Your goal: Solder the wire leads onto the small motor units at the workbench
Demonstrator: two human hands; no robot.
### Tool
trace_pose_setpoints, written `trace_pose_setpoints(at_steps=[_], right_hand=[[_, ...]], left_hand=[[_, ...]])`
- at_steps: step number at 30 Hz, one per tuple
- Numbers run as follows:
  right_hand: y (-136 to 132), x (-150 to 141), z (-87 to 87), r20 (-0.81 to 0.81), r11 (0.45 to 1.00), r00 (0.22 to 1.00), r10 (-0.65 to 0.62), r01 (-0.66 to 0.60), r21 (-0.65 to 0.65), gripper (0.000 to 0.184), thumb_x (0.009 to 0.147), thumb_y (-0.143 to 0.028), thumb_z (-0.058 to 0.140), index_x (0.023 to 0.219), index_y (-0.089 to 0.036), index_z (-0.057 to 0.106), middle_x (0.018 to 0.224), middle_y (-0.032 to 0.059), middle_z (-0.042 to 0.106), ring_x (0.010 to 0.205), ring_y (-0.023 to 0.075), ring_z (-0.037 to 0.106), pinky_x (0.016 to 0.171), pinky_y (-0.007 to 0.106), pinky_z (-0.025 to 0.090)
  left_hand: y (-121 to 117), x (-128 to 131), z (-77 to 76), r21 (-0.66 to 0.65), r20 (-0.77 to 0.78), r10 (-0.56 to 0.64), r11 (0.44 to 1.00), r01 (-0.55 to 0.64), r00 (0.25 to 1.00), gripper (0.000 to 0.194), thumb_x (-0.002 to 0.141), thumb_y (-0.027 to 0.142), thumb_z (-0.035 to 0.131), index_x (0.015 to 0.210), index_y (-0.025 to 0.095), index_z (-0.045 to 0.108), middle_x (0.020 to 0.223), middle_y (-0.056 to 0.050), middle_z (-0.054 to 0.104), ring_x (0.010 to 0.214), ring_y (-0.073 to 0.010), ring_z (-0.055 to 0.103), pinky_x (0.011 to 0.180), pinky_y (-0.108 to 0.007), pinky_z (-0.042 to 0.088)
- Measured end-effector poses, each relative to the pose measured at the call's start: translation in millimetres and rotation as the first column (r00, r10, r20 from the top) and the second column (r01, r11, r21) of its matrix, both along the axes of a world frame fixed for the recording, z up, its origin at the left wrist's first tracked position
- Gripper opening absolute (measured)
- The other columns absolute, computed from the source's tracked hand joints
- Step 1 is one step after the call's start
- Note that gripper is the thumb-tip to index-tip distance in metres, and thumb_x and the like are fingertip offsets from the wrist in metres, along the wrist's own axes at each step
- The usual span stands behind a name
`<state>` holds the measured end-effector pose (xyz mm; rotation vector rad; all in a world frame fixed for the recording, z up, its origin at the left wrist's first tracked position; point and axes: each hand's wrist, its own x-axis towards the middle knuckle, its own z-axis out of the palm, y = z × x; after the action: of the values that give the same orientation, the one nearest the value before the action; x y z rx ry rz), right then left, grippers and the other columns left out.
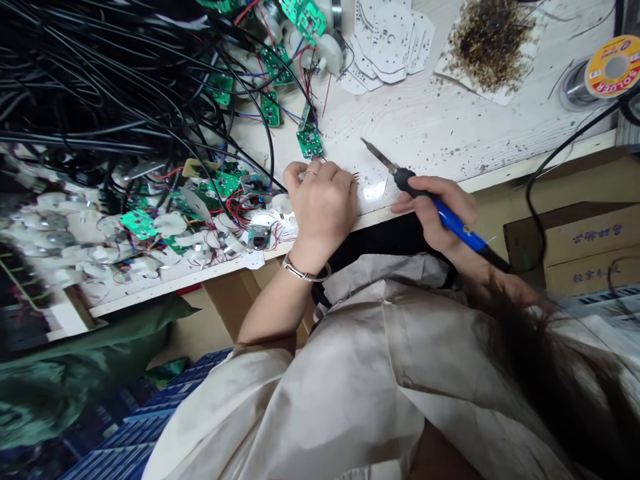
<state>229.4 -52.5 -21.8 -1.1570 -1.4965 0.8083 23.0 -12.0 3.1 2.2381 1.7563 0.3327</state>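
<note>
My left hand [323, 203] rests at the bench's front edge with its fingers curled over something small with thin red wires; what it holds is hidden. A ring and a silver bracelet are on that arm. My right hand [435, 210] grips a blue-handled soldering iron [425, 197] like a pen. Its metal tip points up-left over the white bench top, a short way right of my left hand. A small green circuit board [310, 141] lies just beyond my left fingers.
A thick tangle of black cables [100, 73] covers the left of the bench [450, 127]. Several green boards and white round parts [165, 223] lie below it. White LED plates [387, 37], a brown scrap pile [487, 43], a solder spool [613, 67] and cardboard boxes [575, 240] are to the right.
</note>
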Motion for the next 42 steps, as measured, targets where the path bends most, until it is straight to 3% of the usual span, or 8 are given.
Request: trace_pose_setpoints(at_steps=[3,7,18,24,31,37,42], right_hand=[[-5,5,0.2,-0.118,0.993,0.990,-0.073,0.062,-0.101,0.024,0.100,-0.050,0.063,0.104,-0.031,0.076,0.066,-0.0050,0.074,0.051,0.0146,0.070,0.055,0.031,0.059],[-1,5,-6.2,-0.113,0.985,0.988,-0.107,0.090,-0.146,0.032,0.098,-0.057,0.063,0.095,-0.030,0.078,0.058,-0.0050,0.070,0.040,0.0129,0.060,0.045,0.030,0.049],[5,5,-1.7,-0.052,0.986,0.998,-0.034,0.025,-0.163,0.036,0.101,-0.057,0.056,0.094,-0.030,0.077,0.059,-0.0036,0.068,0.052,0.0161,0.067,0.061,0.035,0.058],[7,2,0.8,-0.085,0.981,0.996,-0.038,0.021,-0.191,0.036,0.100,-0.057,0.059,0.091,-0.028,0.078,0.057,-0.0049,0.067,0.043,0.0119,0.059,0.055,0.032,0.055],[9,0,4.0,-0.274,0.971,0.959,-0.077,0.009,-0.240,0.035,0.098,-0.055,0.065,0.092,-0.023,0.078,0.057,-0.0052,0.067,0.038,0.0100,0.056,0.039,0.025,0.044],[10,1,6.7,-0.130,0.969,0.991,-0.032,-0.002,-0.249,0.039,0.100,-0.060,0.060,0.089,-0.027,0.078,0.057,-0.0041,0.067,0.039,0.0106,0.056,0.046,0.029,0.049],[11,2,6.5,-0.154,0.972,0.988,-0.016,-0.021,-0.236,0.035,0.100,-0.056,0.061,0.091,-0.027,0.078,0.058,-0.0048,0.067,0.040,0.0098,0.057,0.045,0.027,0.048]], left_hand=[[3,0,-3.2,0.009,-0.020,-0.018,1.000,0.018,1.000,0.026,0.101,0.020,0.046,0.084,0.022,0.066,0.091,-0.009,0.068,0.107,-0.0317,0.061,0.108,-0.060,0.035],[3,1,-8.7,0.032,-0.030,-0.009,0.999,0.010,1.000,0.021,0.099,0.019,0.048,0.086,0.021,0.064,0.091,-0.010,0.067,0.108,-0.0324,0.061,0.109,-0.059,0.036],[0,0,-7.7,0.019,-0.043,0.005,1.000,-0.004,0.999,0.022,0.103,0.027,0.047,0.089,0.023,0.064,0.093,-0.009,0.066,0.106,-0.0309,0.060,0.108,-0.058,0.037],[2,0,-8.1,0.054,-0.048,-0.005,0.999,0.008,0.999,0.022,0.102,0.027,0.048,0.086,0.022,0.063,0.090,-0.009,0.066,0.101,-0.0298,0.060,0.103,-0.056,0.039],[5,1,-6.0,0.060,-0.053,-0.023,0.998,0.026,0.998,0.021,0.099,0.025,0.048,0.084,0.022,0.062,0.085,-0.009,0.064,0.096,-0.0304,0.061,0.096,-0.057,0.040],[5,1,-8.5,0.141,-0.084,-0.029,0.989,0.041,0.996,0.020,0.098,0.024,0.051,0.080,0.023,0.061,0.082,-0.008,0.064,0.090,-0.0292,0.061,0.089,-0.054,0.041],[7,1,-4.5,0.059,-0.069,-0.025,0.998,0.029,0.997,0.020,0.098,0.023,0.050,0.082,0.022,0.063,0.085,-0.010,0.065,0.094,-0.0309,0.061,0.091,-0.055,0.038]])
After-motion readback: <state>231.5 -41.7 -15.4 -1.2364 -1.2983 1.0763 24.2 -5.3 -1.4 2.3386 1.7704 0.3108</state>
